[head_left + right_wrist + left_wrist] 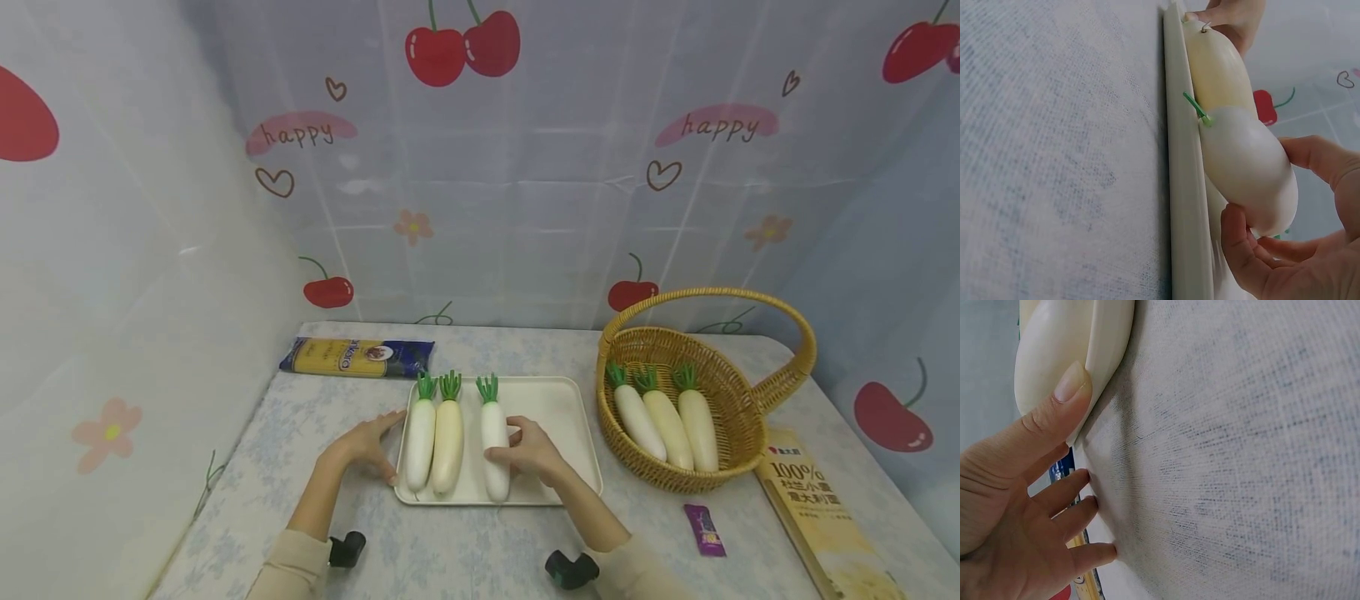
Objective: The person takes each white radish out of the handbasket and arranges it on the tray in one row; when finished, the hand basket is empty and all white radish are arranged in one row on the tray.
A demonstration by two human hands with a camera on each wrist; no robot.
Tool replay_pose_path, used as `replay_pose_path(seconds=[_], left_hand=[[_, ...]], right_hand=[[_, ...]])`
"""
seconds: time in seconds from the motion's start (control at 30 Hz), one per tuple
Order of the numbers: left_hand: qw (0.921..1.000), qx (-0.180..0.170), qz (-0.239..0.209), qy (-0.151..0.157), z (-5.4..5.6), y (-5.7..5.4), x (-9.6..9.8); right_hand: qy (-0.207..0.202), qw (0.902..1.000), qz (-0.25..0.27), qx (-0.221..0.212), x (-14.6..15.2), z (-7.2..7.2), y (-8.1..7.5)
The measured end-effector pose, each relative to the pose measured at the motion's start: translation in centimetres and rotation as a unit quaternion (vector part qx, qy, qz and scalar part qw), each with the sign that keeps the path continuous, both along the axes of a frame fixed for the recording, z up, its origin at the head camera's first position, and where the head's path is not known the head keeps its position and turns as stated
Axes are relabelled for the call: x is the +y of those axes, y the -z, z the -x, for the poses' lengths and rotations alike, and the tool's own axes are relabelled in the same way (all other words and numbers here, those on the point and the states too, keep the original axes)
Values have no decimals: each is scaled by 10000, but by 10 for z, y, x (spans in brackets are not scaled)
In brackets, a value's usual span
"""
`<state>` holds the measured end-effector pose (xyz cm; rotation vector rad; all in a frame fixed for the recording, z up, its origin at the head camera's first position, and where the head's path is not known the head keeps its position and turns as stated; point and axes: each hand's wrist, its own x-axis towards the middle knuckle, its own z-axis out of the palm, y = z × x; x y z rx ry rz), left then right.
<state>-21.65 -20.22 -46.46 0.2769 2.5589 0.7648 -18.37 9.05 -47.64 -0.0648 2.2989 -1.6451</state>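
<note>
My right hand [534, 450] grips a white radish [494, 442] with a green top, on the cream tray [551, 400]; in the right wrist view its thumb and fingers lie on either side of the white radish [1247, 165]. Left of it, a white radish [421, 442] and a yellowish radish [447, 446] lie side by side. My left hand [367, 448] is at the tray's left edge, fingers spread. In the left wrist view its thumb [1072, 384] touches the tray rim [1107, 344], and the other fingers rest near the cloth.
A wicker basket [735, 383] with a tall handle stands to the right, holding several radishes [667, 425]. A pasta packet [356, 357] lies behind the tray at left. A small purple packet [705, 530] and a long yellow package [821, 517] lie at the right front.
</note>
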Motion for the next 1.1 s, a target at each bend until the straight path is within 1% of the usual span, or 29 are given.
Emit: replay_pose_path(seconds=[0.1, 0.13, 0.2, 0.33, 0.37, 0.5, 0.63, 0.83, 1.1], left_hand=[[10000, -26, -75, 40, 0, -1, -1], [9999, 15, -41, 124, 0, -1, -2], [9999, 4, -36, 145, -1, -2, -3], [9999, -5, -12, 106, -1, -2, -2], [10000, -41, -36, 32, -1, -2, -2], [10000, 18, 60, 23, -3, -2, 0], [9999, 57, 114, 36, -3, -3, 1], [9999, 80, 108, 66, -1, 0, 1], [9998, 94, 119, 103, -1, -2, 1]], right_hand=[[0, 9999, -124, 58, -1, -1, 0], [0, 9998, -169, 70, -1, -1, 0], [6, 9996, -268, 80, -2, -1, 0], [14, 9989, -448, 114, -3, -1, 0], [21, 9988, -466, 125, -4, 0, -1], [44, 9985, -517, 173, -7, 2, 0], [61, 9981, -583, 205, -10, 3, 0], [80, 9979, -622, 177, -14, 4, -1], [82, 9972, -731, 137, -19, 9, 0]])
